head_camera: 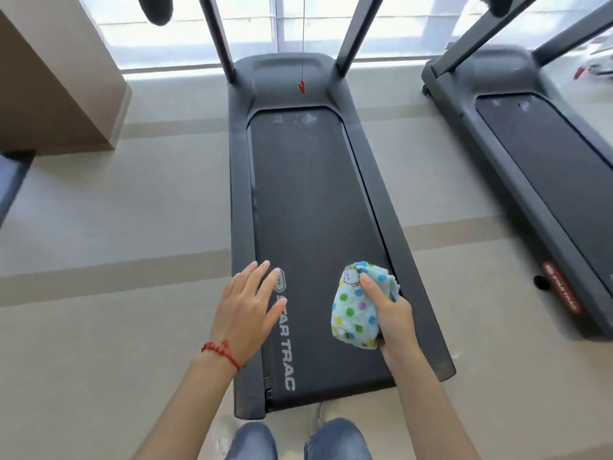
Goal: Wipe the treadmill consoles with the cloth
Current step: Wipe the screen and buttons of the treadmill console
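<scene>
A dark grey treadmill (238, 194) stretches away from me, its black belt running down the middle of the view. Its console is above the top edge and hidden; only two uprights and a hanging red safety clip (301, 86) show. My right hand (391, 310) is shut on a bunched light-blue cloth (356, 308) with coloured dots, held over the belt's near right part. My left hand (247, 305) is open, fingers spread, hovering over the treadmill's near left rail. A red bracelet circles that wrist.
A second treadmill (497, 151) stands to the right, with a floor gap between the two. A brown pillar or wall block (63, 78) rises at the left. Windows run along the far wall. My jeans-clad legs (298, 441) stand at the treadmill's rear end.
</scene>
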`<state>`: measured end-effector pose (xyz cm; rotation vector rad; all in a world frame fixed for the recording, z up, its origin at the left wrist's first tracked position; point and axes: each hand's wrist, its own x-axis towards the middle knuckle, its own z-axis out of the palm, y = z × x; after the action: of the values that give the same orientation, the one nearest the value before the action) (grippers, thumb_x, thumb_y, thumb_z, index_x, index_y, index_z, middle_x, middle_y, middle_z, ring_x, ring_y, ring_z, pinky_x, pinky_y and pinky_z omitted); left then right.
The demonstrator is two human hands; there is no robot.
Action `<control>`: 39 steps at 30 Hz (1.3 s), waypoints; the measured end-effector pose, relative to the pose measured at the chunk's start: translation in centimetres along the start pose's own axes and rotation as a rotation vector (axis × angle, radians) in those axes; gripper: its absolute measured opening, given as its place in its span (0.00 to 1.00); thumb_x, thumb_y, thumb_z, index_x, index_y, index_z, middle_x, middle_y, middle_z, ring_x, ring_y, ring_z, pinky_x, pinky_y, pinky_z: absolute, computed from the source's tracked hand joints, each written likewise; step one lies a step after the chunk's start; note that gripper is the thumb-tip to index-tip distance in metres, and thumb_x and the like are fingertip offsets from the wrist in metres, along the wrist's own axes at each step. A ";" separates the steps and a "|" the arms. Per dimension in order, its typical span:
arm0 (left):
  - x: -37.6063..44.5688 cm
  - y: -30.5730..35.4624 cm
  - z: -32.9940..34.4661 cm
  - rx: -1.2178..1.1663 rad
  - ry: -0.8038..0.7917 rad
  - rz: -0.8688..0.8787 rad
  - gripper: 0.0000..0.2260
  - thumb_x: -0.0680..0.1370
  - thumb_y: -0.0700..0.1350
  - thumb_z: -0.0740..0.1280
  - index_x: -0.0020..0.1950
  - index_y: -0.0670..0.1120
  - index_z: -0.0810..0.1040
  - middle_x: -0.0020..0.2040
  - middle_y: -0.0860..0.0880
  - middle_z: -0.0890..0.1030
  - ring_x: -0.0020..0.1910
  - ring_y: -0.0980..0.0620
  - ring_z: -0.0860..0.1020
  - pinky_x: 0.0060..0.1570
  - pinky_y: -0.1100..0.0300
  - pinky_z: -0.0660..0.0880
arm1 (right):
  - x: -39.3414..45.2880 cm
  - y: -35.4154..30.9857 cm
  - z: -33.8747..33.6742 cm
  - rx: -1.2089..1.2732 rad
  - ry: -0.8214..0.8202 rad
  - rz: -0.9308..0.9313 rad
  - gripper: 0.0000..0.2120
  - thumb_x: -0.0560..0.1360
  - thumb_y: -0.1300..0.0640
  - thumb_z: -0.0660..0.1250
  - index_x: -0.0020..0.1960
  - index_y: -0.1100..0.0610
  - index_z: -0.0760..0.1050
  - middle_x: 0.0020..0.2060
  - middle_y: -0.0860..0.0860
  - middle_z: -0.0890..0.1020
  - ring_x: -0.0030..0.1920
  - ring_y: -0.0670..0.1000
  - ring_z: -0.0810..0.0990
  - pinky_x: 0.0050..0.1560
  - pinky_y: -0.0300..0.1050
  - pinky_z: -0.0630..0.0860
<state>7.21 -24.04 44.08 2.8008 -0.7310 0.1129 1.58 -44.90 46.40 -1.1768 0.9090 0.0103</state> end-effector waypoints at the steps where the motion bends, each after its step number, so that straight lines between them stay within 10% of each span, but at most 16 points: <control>1: 0.7 1.1 0.1 0.003 0.009 -0.017 0.31 0.82 0.57 0.42 0.60 0.40 0.78 0.59 0.42 0.79 0.59 0.42 0.76 0.57 0.51 0.73 | 0.6 -1.1 -0.8 -0.016 -0.020 -0.006 0.14 0.68 0.53 0.73 0.51 0.57 0.77 0.44 0.54 0.83 0.45 0.54 0.83 0.42 0.49 0.81; 23: 14.1 6.0 -1.2 0.027 0.070 -0.122 0.31 0.81 0.59 0.43 0.62 0.40 0.76 0.60 0.41 0.78 0.61 0.42 0.74 0.59 0.49 0.70 | 9.6 -13.7 -3.3 -0.028 -0.185 -0.091 0.14 0.69 0.54 0.73 0.52 0.57 0.78 0.46 0.54 0.83 0.45 0.54 0.83 0.46 0.51 0.81; 39: 34.3 -0.1 -8.1 -0.011 0.028 -0.046 0.31 0.82 0.58 0.42 0.61 0.40 0.78 0.58 0.41 0.79 0.58 0.42 0.77 0.52 0.49 0.76 | 19.0 -28.8 8.5 0.101 -0.292 0.058 0.26 0.58 0.59 0.74 0.55 0.61 0.75 0.45 0.56 0.83 0.43 0.55 0.84 0.41 0.50 0.82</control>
<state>37.09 -38.06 56.52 2.7973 -0.6587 0.1393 32.17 -58.71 58.06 -1.0231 0.6771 0.1768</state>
